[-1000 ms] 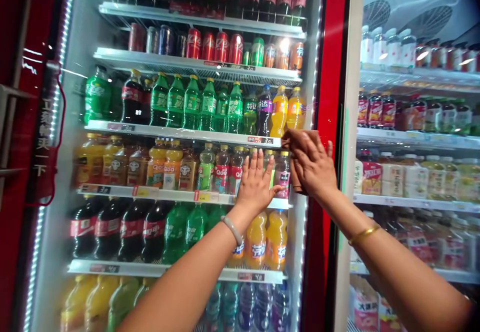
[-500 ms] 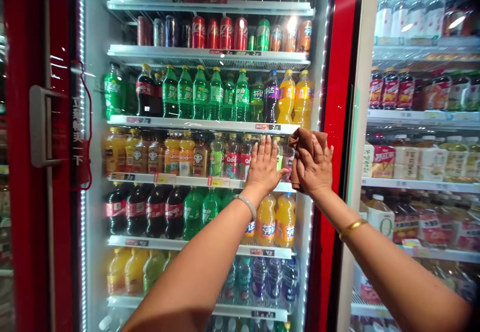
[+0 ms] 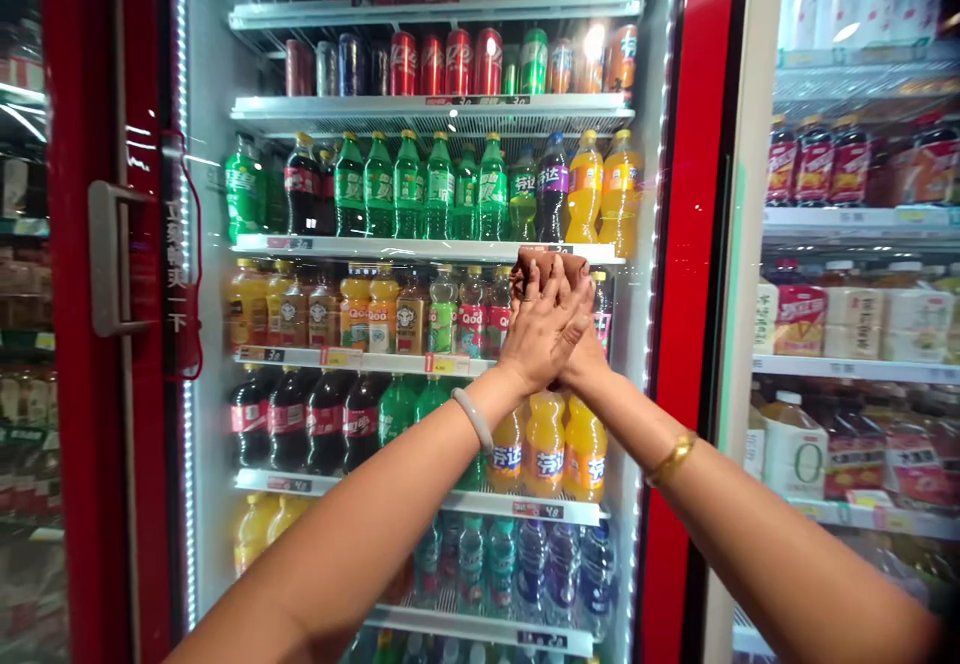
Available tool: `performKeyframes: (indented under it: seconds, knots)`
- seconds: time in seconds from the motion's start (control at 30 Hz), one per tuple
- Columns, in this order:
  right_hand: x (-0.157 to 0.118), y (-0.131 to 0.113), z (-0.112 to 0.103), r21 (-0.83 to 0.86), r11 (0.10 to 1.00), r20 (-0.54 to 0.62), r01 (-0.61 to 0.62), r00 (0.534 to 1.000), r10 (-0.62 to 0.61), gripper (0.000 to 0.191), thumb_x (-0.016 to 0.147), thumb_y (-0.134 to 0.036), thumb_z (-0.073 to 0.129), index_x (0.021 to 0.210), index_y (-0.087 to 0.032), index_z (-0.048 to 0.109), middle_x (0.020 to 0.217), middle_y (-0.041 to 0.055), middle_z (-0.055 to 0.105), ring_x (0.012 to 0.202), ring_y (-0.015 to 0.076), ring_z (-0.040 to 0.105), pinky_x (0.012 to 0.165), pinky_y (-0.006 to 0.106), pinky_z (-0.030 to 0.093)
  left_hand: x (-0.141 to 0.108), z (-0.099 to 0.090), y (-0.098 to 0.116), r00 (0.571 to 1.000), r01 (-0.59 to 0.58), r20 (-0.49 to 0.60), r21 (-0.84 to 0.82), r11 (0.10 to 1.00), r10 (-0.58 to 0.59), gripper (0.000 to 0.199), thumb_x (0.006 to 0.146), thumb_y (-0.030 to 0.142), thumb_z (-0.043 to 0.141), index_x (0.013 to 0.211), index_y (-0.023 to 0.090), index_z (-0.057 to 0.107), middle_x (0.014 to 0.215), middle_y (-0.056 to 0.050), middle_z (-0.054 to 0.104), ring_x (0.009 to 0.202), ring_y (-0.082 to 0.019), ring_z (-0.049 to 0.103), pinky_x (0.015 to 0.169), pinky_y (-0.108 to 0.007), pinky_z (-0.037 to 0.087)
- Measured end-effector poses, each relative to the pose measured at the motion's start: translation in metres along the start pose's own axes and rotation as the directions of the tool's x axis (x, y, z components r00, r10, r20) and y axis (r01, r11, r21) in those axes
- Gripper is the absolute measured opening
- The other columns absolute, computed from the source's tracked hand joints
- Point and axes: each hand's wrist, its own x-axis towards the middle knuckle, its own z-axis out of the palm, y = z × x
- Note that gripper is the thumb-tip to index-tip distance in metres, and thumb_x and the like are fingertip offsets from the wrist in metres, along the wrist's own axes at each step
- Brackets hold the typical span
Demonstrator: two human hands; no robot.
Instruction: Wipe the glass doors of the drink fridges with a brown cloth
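A bunched brown cloth (image 3: 564, 266) lies against the glass door of a drinks fridge, just under the third shelf's edge. My right hand (image 3: 589, 354) presses it to the pane; much of that hand is covered from view. Over it rests my left hand (image 3: 534, 342), with its fingers stretched out and thumb apart, overlapping the right hand and the cloth's lower part. A pale bangle (image 3: 474, 420) circles my left wrist, and a gold bracelet (image 3: 670, 458) my right one. Behind the glass stand green soda bottles (image 3: 409, 184) and orange soda bottles (image 3: 545, 444).
A grey door handle (image 3: 112, 259) sticks out at the left on the red frame. The red right-hand frame (image 3: 694, 244) stands beside my right forearm. Further right, another fridge holds cartons (image 3: 855, 306) and bottles. Red soda cans (image 3: 459, 62) line an upper shelf (image 3: 435, 112).
My right hand has slid left along the glass with the cloth. My left hand, earlier flat on the pane beside it, now overlaps the right hand. The view has shifted slightly.
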Motion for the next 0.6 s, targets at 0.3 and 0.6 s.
performKeyframes:
  seconds: [0.3,0.6]
  knots:
    - [0.032,0.051,-0.041,0.166,0.978,-0.279,-0.129,0.945,0.172,0.05,0.094,-0.014,0.042,0.136,-0.03,0.063,0.159,0.0016,0.051,0.157,0.0241,0.034,0.131,0.061,0.02,0.012,0.013,-0.001,0.991,0.12,-0.081,0.191,0.974,-0.106,0.076,0.103,0.05,0.047,0.166,0.018,0.018,0.175,-0.01,0.015,0.164,-0.029,-0.001,0.134,-0.056,0.004]
    - [0.021,0.047,-0.004,-0.098,0.995,-0.18,-0.017,0.984,-0.001,0.064,0.105,-0.028,0.035,0.167,-0.03,0.017,0.168,0.0032,0.036,0.16,0.0232,0.026,0.133,0.057,0.017,0.007,-0.021,-0.016,0.998,0.033,-0.061,0.317,0.948,-0.014,0.071,0.092,0.024,0.063,0.158,0.022,0.035,0.173,-0.013,0.024,0.163,-0.033,0.011,0.134,-0.059,0.014]
